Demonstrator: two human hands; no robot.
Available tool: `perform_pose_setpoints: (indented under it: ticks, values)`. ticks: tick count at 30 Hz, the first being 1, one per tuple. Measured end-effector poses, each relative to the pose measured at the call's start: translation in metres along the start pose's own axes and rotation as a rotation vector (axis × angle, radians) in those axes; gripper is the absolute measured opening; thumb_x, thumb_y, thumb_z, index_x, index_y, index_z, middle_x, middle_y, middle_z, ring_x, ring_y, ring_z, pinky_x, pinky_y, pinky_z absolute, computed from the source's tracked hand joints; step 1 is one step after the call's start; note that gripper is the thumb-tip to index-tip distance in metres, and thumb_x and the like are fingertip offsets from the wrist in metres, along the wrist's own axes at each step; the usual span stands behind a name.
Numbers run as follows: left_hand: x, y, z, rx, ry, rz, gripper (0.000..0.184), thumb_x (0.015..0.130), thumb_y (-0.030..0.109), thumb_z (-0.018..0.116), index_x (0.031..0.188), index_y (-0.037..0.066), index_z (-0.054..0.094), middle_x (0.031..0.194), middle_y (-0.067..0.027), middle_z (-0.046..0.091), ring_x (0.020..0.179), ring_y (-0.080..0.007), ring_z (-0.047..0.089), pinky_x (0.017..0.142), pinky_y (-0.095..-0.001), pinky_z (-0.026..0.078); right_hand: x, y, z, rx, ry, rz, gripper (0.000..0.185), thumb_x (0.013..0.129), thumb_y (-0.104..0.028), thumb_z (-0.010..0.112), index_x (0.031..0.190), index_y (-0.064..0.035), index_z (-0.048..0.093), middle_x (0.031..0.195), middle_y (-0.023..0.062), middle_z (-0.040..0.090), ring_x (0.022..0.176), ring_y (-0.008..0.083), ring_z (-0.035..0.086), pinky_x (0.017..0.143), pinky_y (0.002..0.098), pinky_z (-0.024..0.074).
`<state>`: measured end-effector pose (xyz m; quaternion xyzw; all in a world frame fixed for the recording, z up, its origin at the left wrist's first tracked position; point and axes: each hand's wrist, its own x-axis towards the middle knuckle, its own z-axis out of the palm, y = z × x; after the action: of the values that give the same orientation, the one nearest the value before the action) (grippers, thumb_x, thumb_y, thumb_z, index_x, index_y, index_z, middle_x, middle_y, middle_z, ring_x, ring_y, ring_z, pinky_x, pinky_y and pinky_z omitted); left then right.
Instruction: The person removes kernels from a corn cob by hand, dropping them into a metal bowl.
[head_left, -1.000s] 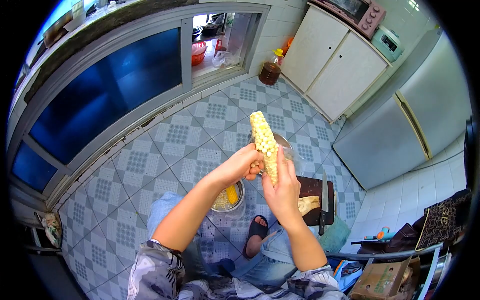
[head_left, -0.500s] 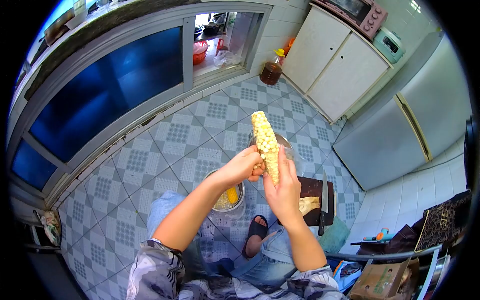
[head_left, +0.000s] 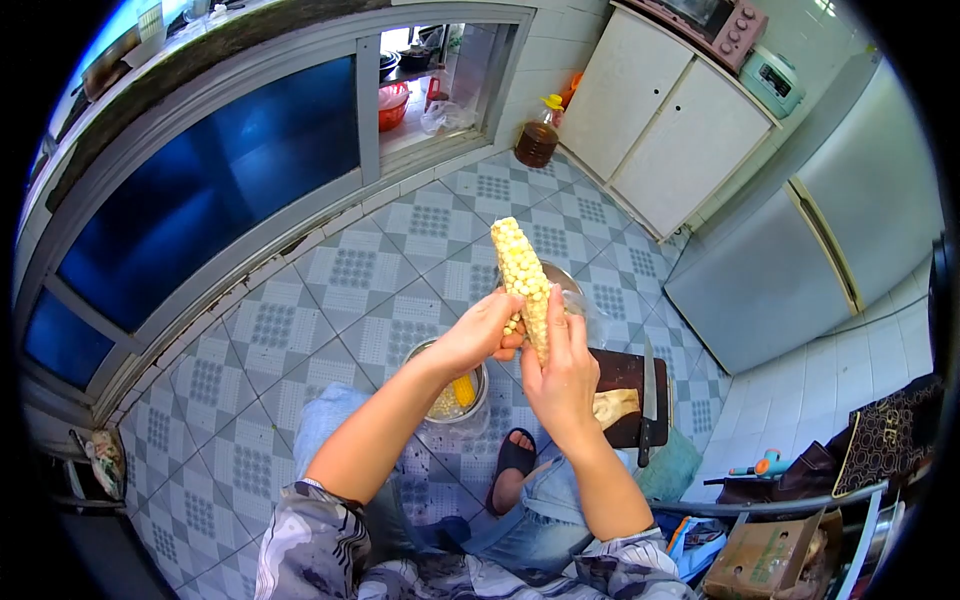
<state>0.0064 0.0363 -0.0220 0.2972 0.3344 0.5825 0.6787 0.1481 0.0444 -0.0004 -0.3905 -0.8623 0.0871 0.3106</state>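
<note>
A pale yellow corn cob [head_left: 521, 270] is tilted upright between my hands, kernels on its upper part and a stripped stretch lower down. My right hand [head_left: 562, 378] is closed around its lower end. Against the cob's left side, my left hand [head_left: 487, 330] has its fingers curled, with a few loose kernels showing in them. Below the left wrist, a metal pot [head_left: 480, 388] holds loose kernels and a yellow corn piece [head_left: 463, 390]. Behind the cob is another metal bowl [head_left: 562, 278], partly hidden by the cob and my right hand.
A dark cutting board [head_left: 625, 371] lies at the right with a knife [head_left: 648, 395] and a pale piece [head_left: 612, 407] on it. A bottle of brown liquid [head_left: 537, 145] stands by the white cabinet [head_left: 625, 110]. The fridge [head_left: 760, 270] is at the right.
The cob has tilted a little to the left at its top and turned slightly in my hands. The whole view has shifted slightly.
</note>
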Motion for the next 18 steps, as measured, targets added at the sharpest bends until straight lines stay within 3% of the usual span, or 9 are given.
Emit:
perform_pose_setpoints:
  ticks: [10,16,18]
  values:
    - [0.000,-0.003,-0.004,0.049,0.026,0.035,0.022,0.090,0.015,0.033,0.105,0.006,0.046,0.068,0.0038,0.038,0.051,-0.0038,0.029,0.045,-0.0200,0.025,0.001,-0.001,0.002,0.095,-0.039,0.036,0.071,0.074,-0.004,0.059,0.138,-0.0027,0.029,0.105,0.0168,0.050,0.079,0.0361,0.060,0.063,0.0400,0.0509]
    - [-0.001,0.007,-0.004,-0.131,-0.017,-0.081,0.026,0.091,0.021,0.032,0.108,0.007,0.046,0.075,0.0004,0.047,0.053,-0.0059,0.034,0.046,-0.0207,0.027,0.003,-0.001,-0.001,0.094,-0.032,0.042,0.070,0.075,-0.005,0.059,0.138,-0.0028,0.029,0.109,0.0178,0.050,0.083,0.0371,0.060,0.064,0.0408,0.0508]
    - [0.000,0.005,-0.007,-0.127,-0.003,-0.048,0.027,0.092,0.024,0.031,0.107,0.007,0.046,0.080,-0.0026,0.050,0.055,-0.0069,0.036,0.047,-0.0209,0.027,0.003,0.002,0.001,0.103,0.000,-0.025,0.070,0.076,-0.009,0.057,0.138,-0.0016,0.026,0.099,0.0166,0.048,0.072,0.0351,0.059,0.057,0.0421,0.0496]
